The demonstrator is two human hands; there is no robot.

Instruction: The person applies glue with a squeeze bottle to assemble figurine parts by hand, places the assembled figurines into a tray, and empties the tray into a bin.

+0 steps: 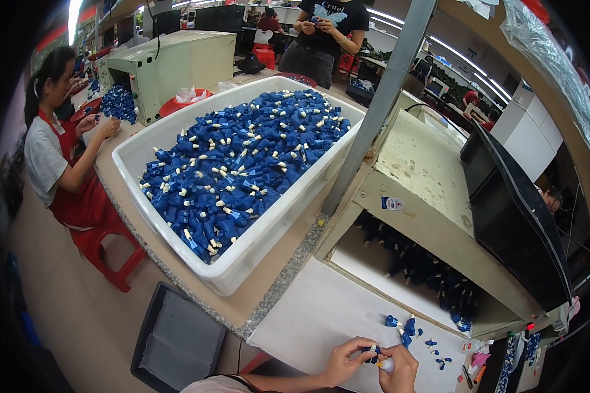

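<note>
Blue part (372,354) with a white tip sits pinched between both hands, left hand (347,360) and right hand (400,370), low over the bench (321,314). Loose parts (406,325) lie beside; a slip could scatter them off the edge.

Both hands meet at the lower edge of the view, fingers curled inward. The left hand (345,360) and right hand (400,370) touch at the fingertips (forearms barely visible).

Both hands, left (345,359) and right (398,370), pinch a small blue part (373,354) (white-tipped) beside a white bin (255,245).
</note>
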